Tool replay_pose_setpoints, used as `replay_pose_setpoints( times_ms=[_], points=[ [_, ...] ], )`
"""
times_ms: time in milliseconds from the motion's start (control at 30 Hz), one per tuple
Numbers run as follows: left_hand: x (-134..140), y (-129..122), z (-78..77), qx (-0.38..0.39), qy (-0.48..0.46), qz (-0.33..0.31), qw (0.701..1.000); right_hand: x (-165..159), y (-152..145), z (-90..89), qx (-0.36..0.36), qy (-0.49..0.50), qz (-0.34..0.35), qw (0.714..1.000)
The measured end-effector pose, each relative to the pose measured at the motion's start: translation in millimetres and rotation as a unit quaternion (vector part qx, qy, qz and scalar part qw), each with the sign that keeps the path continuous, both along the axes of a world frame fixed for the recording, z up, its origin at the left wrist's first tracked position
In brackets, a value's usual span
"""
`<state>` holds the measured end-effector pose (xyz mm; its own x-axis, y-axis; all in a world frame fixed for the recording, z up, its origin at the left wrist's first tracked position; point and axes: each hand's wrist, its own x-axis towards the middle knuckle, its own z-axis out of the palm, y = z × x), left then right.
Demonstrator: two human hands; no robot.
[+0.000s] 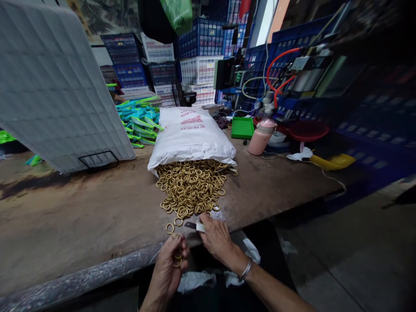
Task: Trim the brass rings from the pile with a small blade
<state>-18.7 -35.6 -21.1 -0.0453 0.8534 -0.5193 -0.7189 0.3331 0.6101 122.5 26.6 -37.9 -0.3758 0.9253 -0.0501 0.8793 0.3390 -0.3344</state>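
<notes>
Gold-coloured rings [191,186] spill in a heap from the mouth of a white sack [195,134] lying on the table. My left hand [170,260] is at the table's front edge, its fingers curled round a few of these rings. Close to its right, my right hand [218,239] grips a small knife [195,226], whose dark blade points left and whose pale handle sits in the fingers. Two loose rings [173,224] lie just beyond my left hand, apart from the heap.
A grey-white padded panel [61,82] stands on the left. Green and blue strips [139,119] lie behind it. A green tray [242,128], a pink bottle [261,138] and a pneumatic machine [305,73] stand at the right. Stacked crates [201,39] fill the back.
</notes>
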Motion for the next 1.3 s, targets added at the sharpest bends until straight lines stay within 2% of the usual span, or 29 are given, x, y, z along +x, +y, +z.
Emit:
replay_pose_setpoints(
  times_ms=[167, 333, 433, 567, 767, 867, 967, 1033, 1133, 1300],
  points=[
    [7.6, 1.4, -4.8, 0.012, 0.107, -0.020, 0.994, 1.8, 0.7, 1.9, 0.001, 0.016, -0.003, 1.000],
    [17.7, 7.2, -4.4, -0.015, 0.221, -0.043, 0.974, 5.1, -1.2, 10.7, -0.035, 0.122, 0.043, 0.991],
    [21.3, 9.3, -1.7, 0.022, 0.258, -0.066, 0.964, 4.8, -3.7, 11.9, -0.053, 0.208, 0.053, 0.975],
    [20.9, 8.1, -1.2, 0.065, 0.301, -0.058, 0.949, 2.3, -5.3, 15.5, -0.086, 0.309, 0.034, 0.947],
    [18.4, 5.7, -0.3, 0.148, 0.419, -0.035, 0.895, 0.0, -6.1, 18.5, -0.206, 0.391, -0.002, 0.897],
    [18.3, 5.1, 0.2, 0.136, 0.392, -0.052, 0.908, -1.7, -6.2, 15.7, -0.227, 0.411, -0.029, 0.882],
    [19.5, 5.1, 0.4, 0.056, 0.319, -0.079, 0.943, -3.6, -5.8, 14.8, -0.197, 0.394, -0.061, 0.895],
    [20.7, 5.6, 0.4, 0.024, 0.285, -0.091, 0.954, -4.4, -5.7, 15.6, -0.171, 0.373, -0.060, 0.910],
    [21.3, 5.8, -0.2, 0.019, 0.263, -0.097, 0.960, -4.7, -5.4, 17.5, -0.158, 0.364, -0.040, 0.917],
    [18.7, 2.6, -1.3, 0.045, 0.218, -0.106, 0.969, -4.9, -2.5, 17.2, -0.164, 0.389, -0.020, 0.906]
  ],
)
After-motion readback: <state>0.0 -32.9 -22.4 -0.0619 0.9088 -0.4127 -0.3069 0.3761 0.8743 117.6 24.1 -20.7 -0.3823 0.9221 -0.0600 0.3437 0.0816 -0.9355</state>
